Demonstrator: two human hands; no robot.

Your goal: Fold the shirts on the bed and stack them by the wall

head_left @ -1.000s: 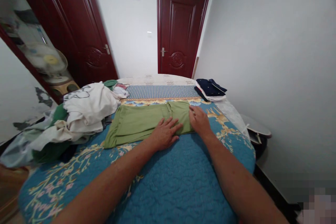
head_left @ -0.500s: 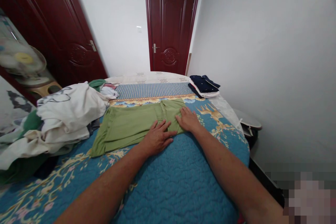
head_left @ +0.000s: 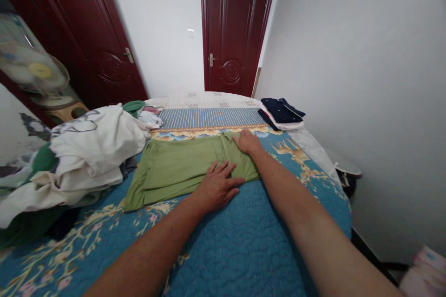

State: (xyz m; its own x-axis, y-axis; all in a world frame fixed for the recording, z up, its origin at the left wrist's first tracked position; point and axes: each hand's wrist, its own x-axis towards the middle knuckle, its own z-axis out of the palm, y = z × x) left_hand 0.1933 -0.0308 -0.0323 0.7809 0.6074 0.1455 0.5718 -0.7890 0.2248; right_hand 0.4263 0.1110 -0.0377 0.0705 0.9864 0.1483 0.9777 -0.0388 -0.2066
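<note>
A light green garment point(head_left: 181, 158), folded into a long flat strip, lies across the bed cover; its exact kind cannot be told. My left hand point(head_left: 221, 183) rests palm down on its near edge, right of the middle, with the fingers spread. Farther away, my right hand point(head_left: 248, 142) lies on the far right corner of the same cloth. Its thumb stands out to the left, and its fingertips are hard to see at the far edge. Beneath both hands is a blue quilted cover point(head_left: 233, 241) with a floral and deer pattern.
A loose heap of white and green clothes point(head_left: 97, 134) lies at the left. Folded dark blue and white clothes point(head_left: 282, 113) are stacked at the far right, near the wall. A fan point(head_left: 38, 72) stands beyond the heap. A dark red door point(head_left: 233, 32) is at the back.
My right hand has slid away from me to the garment's far right corner. My left hand stays on the near edge. The view has shifted slightly.
</note>
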